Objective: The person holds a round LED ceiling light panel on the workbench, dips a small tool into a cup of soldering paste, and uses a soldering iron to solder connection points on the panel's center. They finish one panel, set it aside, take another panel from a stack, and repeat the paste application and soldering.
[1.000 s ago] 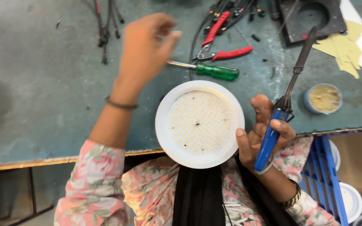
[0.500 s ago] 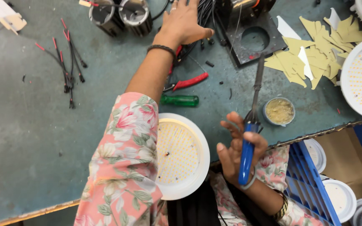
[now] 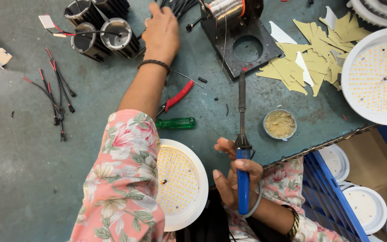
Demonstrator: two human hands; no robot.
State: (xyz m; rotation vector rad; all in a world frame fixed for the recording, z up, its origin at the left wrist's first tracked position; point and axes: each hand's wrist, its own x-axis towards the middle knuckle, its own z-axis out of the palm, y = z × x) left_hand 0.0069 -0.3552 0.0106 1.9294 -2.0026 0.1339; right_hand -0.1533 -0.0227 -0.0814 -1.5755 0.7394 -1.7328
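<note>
My right hand (image 3: 236, 179) is shut on a soldering iron's blue handle (image 3: 243, 179); its dark shaft (image 3: 242, 103) points away from me over the grey-green table (image 3: 32, 170). My left hand (image 3: 161, 33) reaches far forward onto a bundle of black cables (image 3: 182, 6) at the table's back. Its fingers curl down out of sight, so its grip is unclear. A round white LED panel (image 3: 180, 181) lies at the near table edge against my body, partly under my floral left sleeve (image 3: 122, 179).
Left of the reaching hand stand black finned heat sinks (image 3: 99, 31); right of it, a solder spool stand (image 3: 242, 45). A green screwdriver (image 3: 175, 123), red-handled pliers (image 3: 178, 95), a flux tin (image 3: 279, 124), yellow paper scraps (image 3: 310, 58), loose red-black wires (image 3: 54, 98), another LED panel (image 3: 377, 76) and a blue crate (image 3: 332, 197) lie around.
My left hand has stretched farther forward, from above the pliers to the black cables. The view has shifted toward the back of the table. The soldering iron stays in my right hand.
</note>
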